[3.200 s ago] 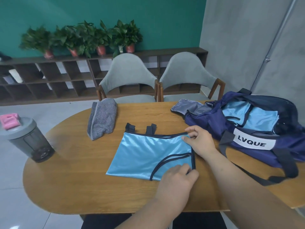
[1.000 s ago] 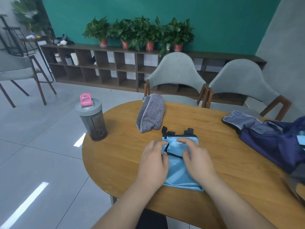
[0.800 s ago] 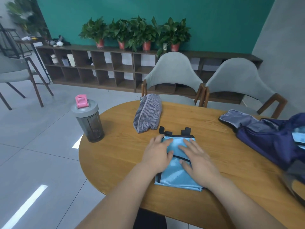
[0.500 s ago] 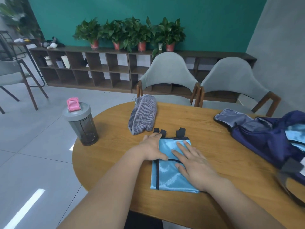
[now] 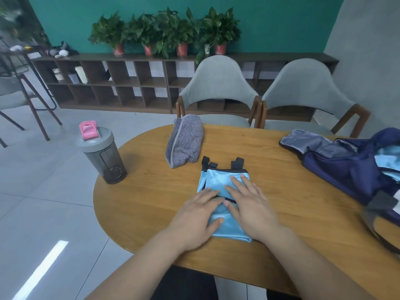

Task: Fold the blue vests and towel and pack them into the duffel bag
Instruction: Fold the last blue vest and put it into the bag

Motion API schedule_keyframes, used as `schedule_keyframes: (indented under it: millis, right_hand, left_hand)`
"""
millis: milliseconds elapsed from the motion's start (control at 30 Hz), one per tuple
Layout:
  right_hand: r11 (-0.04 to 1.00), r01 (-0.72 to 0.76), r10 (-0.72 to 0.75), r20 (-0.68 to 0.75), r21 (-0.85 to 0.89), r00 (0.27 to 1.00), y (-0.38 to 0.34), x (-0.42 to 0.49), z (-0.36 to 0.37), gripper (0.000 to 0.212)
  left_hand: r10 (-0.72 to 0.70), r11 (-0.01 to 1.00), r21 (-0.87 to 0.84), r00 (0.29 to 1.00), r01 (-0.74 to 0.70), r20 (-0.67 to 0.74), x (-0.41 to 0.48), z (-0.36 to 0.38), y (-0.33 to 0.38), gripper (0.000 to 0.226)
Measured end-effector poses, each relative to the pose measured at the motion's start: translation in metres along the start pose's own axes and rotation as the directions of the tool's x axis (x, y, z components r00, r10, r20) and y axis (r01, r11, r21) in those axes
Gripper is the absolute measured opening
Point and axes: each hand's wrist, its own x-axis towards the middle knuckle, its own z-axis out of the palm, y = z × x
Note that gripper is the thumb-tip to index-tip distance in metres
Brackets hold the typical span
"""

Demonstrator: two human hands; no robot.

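Observation:
A shiny light-blue vest [image 5: 218, 180] with black trim lies folded into a narrow strip on the wooden table [image 5: 151, 191], its black straps pointing away from me. My left hand [image 5: 194, 217] lies flat on its near left part with fingers straight. My right hand [image 5: 249, 204] presses flat on its right side. A grey striped towel [image 5: 186, 139] lies bunched just behind the vest. The navy duffel bag [image 5: 346, 163] stands open at the right, with light-blue fabric [image 5: 387, 156] showing inside.
A grey shaker bottle [image 5: 101, 152] with a pink cap stands at the table's left edge. Two grey chairs [image 5: 218, 87] are pushed up to the far side. A low shelf with potted plants [image 5: 168, 33] lines the green wall.
The vest went from a wide sheet to a narrow folded strip. Over the last second both hands slid back along it toward me, pressing it flat.

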Motion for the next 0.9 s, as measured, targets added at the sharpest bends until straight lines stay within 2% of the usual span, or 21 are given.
schedule_keyframes:
  millis: [67,167,233,367,467,567,633,700,800,900]
  right_hand:
    - [0.993,0.028,-0.022,-0.056,0.119,0.998,0.006,-0.005,-0.003,0.062]
    - [0.966,0.095,-0.059,-0.152,0.24,0.987,0.021,-0.028,-0.012,0.057]
    - [0.962,0.132,-0.094,-0.166,0.24,0.982,0.032,-0.048,-0.017,0.057]
    - [0.976,0.148,-0.129,-0.123,0.158,0.984,0.037,-0.073,-0.019,0.068]
    - [0.981,0.142,-0.116,-0.184,0.132,0.976,0.028,-0.076,-0.014,0.054]
    - [0.986,0.085,-0.044,-0.273,0.142,0.961,0.023,-0.075,-0.01,0.028]
    - [0.988,-0.005,0.053,-0.311,0.151,0.949,0.025,-0.074,-0.011,0.02]
    - [0.986,-0.105,0.143,-0.326,0.132,0.935,0.028,-0.074,-0.012,0.018]
    - [0.982,-0.161,0.184,-0.344,0.094,0.921,0.03,-0.074,-0.015,0.025]
    - [0.98,-0.182,0.198,-0.348,0.079,0.916,0.022,-0.074,-0.015,0.025]
  left_hand:
    - [0.012,0.999,0.038,1.0,-0.012,-0.013,-0.007,0.003,-0.005,0.055]
    - [0.071,0.997,-0.028,0.984,-0.077,-0.165,-0.011,-0.008,-0.007,0.046]
    - [0.13,0.984,-0.096,0.972,-0.151,-0.195,-0.017,-0.015,-0.007,0.043]
    - [0.217,0.972,-0.073,0.971,-0.224,-0.096,-0.03,-0.014,-0.011,0.038]
    - [0.187,0.977,-0.081,0.974,-0.198,-0.128,-0.03,-0.007,-0.009,0.028]
    - [0.138,0.975,-0.147,0.975,-0.164,-0.175,-0.02,-0.002,0.002,0.024]
    - [0.116,0.975,-0.165,0.975,-0.148,-0.189,-0.014,0.003,0.005,0.023]
    - [0.132,0.985,-0.082,0.966,-0.153,-0.222,-0.009,0.009,0.007,0.021]
    - [0.162,0.987,0.065,0.933,-0.149,-0.321,-0.008,0.014,0.012,0.012]
    - [0.134,0.991,0.077,0.91,-0.112,-0.393,-0.014,0.015,0.015,0.007]
